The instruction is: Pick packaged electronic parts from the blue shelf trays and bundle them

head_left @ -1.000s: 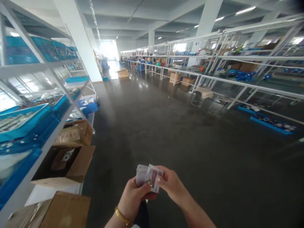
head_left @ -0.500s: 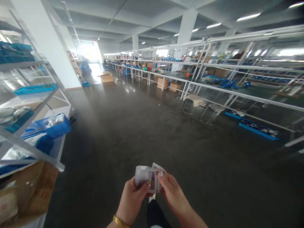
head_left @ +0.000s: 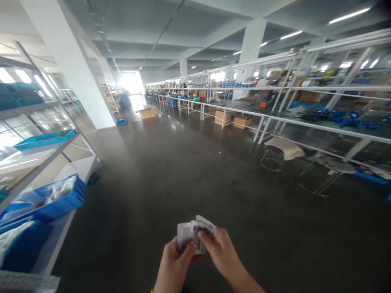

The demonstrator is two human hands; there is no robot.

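Low in the middle of the head view, both my hands hold a small stack of printed paper cards or labels (head_left: 193,233). My left hand (head_left: 173,264) grips the stack from below and the left, thumb pressed on its face. My right hand (head_left: 220,252) pinches the stack's right edge with its fingertips. The cards are white with dark and reddish print, too blurred to read. Beneath my hands is a dark polished concrete floor (head_left: 189,171).
White metal shelving (head_left: 45,158) runs along my left with blue bins (head_left: 58,199) of bagged parts. Long white workbenches (head_left: 275,118) line the right, with stools (head_left: 281,150) and cardboard boxes (head_left: 222,117) on the floor. A wide aisle leads to a bright doorway.
I have walked forward along the aisle: the left shelves and cardboard boxes slid back out of view and the stools came nearer. My hands keep hold of the cards, fingers shifting slightly.
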